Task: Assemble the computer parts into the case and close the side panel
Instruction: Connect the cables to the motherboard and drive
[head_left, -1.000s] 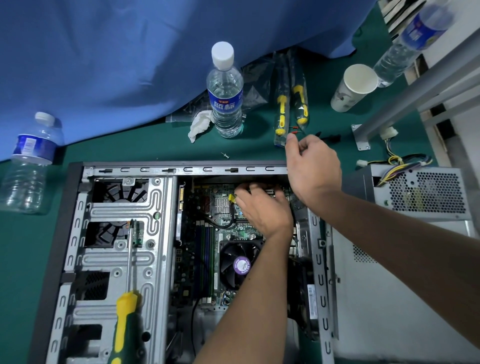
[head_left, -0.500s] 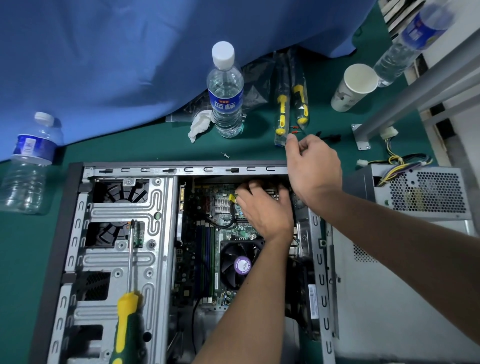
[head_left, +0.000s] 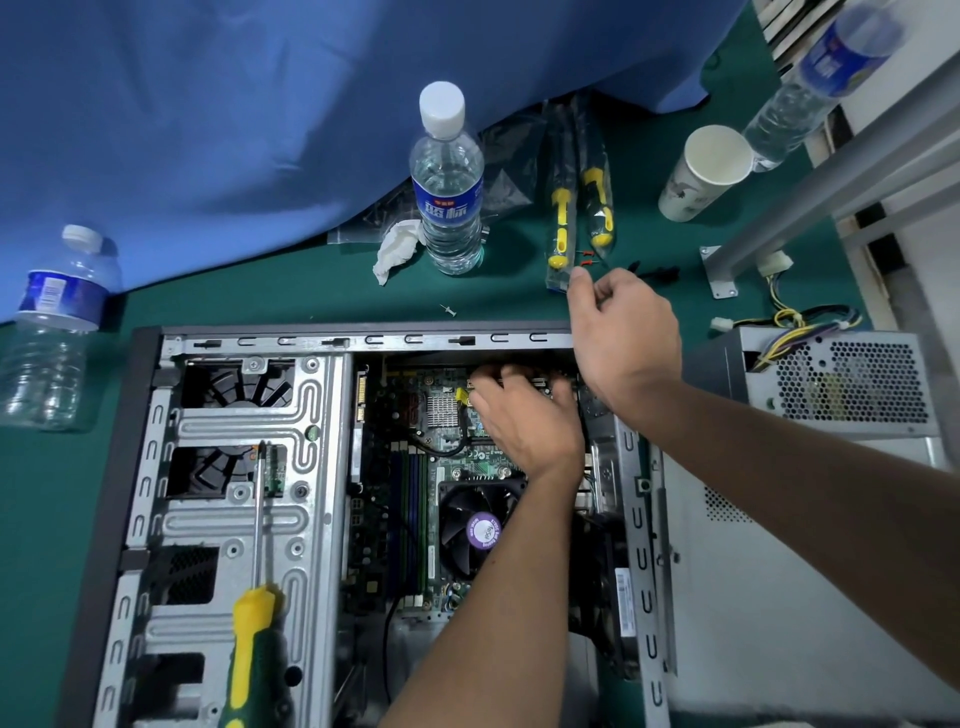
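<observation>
Green-and-yellow, the screwdriver (head_left: 253, 613) lies loose on the steel drive cage (head_left: 228, 467), well left of both hands; a nudge of the case (head_left: 363, 332) could roll it onto the board (head_left: 410, 467), and I judge that the nearest hazard. Right of it, the left hand (head_left: 524, 421) reaches deep into the case with its fingers (head_left: 488, 376) curled down on something at the board's far edge. What they press or pinch is hidden, so I cannot tell whether that hand is clenched or merely resting. A slip there could bend a connector or snag the black cable (head_left: 436, 449) just left of the knuckles. The fan (head_left: 478, 525) sits close beneath the forearm, leaving little room to draw back. Further right, the right hand (head_left: 623, 338) hooks over the case's far corner, thumb and forefinger closed near small red-tipped bits (head_left: 587, 260); whether it holds anything I cannot tell. Beyond it the power supply (head_left: 841, 379) waits outside the case, wires trailing, and the side panel is not yet on
</observation>
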